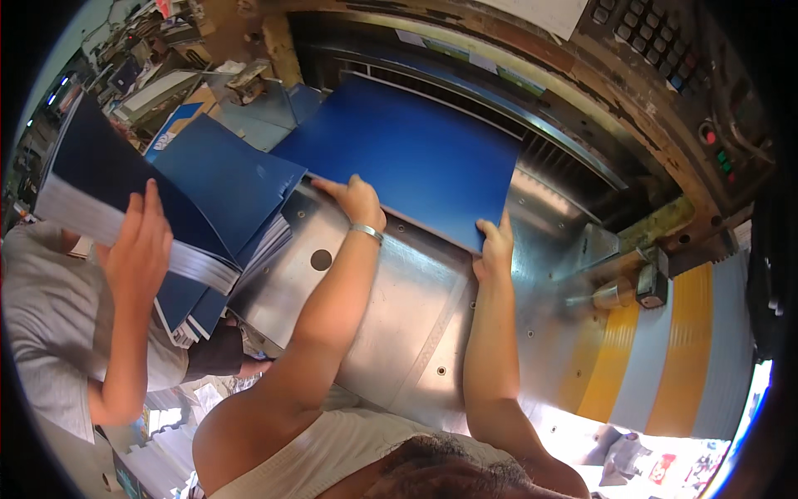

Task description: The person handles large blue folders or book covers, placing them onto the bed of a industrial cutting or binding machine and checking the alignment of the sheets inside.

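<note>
A wide blue-covered stack of sheets (407, 150) lies on the metal table, its far edge at the slot of a paper cutter. At its near edge my left hand (357, 205) presses, the index finger stretched left along the edge and the thumb apart. My right hand (495, 245) grips the near right corner, thumb toward the top and fingers along the side. To the left, another person's hand (140, 237) steadies a thick dark-blue-covered block of pages (116, 166). Beside that block, more blue-covered booklets (220, 175) lie fanned and partly overlap the table's left side.
The steel table (416, 316) has small round holes. A machine panel with keys and buttons (648, 33) stands at the far right. A clear cup-like piece (613, 293) and a small dark box (652, 285) sit near yellow and white striped sheeting (690, 349). Clutter fills the far left.
</note>
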`<state>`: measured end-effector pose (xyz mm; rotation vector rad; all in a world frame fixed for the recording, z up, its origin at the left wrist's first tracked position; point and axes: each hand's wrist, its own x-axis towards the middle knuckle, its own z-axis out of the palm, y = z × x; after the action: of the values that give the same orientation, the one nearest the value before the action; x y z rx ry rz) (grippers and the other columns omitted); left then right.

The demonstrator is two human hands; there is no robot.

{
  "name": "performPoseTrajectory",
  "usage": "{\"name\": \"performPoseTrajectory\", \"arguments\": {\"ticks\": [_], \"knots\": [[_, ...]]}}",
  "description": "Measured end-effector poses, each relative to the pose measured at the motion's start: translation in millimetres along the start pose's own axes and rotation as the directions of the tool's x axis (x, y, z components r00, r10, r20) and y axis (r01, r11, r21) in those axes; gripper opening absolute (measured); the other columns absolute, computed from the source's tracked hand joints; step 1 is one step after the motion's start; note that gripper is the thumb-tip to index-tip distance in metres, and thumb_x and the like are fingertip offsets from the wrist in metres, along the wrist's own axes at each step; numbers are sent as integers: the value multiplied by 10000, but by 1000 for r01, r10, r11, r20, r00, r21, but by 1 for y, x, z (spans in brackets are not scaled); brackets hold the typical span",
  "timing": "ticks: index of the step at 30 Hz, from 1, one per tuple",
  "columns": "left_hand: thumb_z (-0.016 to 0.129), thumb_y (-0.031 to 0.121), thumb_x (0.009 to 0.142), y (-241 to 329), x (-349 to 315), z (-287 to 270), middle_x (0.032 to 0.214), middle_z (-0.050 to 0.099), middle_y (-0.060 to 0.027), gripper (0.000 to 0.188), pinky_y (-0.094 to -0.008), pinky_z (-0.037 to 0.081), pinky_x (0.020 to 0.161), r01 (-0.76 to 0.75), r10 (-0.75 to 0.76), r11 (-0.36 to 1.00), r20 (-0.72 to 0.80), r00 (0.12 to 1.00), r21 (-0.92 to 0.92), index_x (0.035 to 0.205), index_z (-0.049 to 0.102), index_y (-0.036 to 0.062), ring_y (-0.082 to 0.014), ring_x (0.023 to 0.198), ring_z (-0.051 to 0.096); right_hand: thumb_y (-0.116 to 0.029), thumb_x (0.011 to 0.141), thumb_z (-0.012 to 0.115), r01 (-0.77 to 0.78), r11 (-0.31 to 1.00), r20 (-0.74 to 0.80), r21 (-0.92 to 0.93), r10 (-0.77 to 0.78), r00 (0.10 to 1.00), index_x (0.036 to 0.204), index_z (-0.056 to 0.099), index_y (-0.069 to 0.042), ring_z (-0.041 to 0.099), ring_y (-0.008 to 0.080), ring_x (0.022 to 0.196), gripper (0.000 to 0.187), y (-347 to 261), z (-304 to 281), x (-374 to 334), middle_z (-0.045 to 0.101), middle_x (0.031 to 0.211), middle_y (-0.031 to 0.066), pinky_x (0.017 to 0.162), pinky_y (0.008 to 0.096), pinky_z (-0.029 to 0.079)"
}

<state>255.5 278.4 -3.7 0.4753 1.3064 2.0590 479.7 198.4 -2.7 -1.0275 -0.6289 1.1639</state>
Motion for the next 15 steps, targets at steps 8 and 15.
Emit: {"name": "performPoseTrajectory", "arguments": {"ticks": [8,15], "knots": [[472,-5,948,5,-16,-1,1722,-69,-256,939,-359,61,1298,50,-54,996,54,997,71,1610,-195,-27,-330,1610,54,63,888,547,-52,999,30,18,51,998,1544,395,-25,612,246,1157,680,-13,-8,-1,602,1309,150,1019,381,518],[422,-40,930,3,-6,-11,1732,-55,-226,879,-367,53,1304,41,-42,999,8,999,17,1619,-124,-54,-319,1611,65,74,912,522,-22,1000,70,17,21,997,1530,446,-37,623,223,1127,632,-1,-5,-5,620,1285,110,1005,366,527]]}}
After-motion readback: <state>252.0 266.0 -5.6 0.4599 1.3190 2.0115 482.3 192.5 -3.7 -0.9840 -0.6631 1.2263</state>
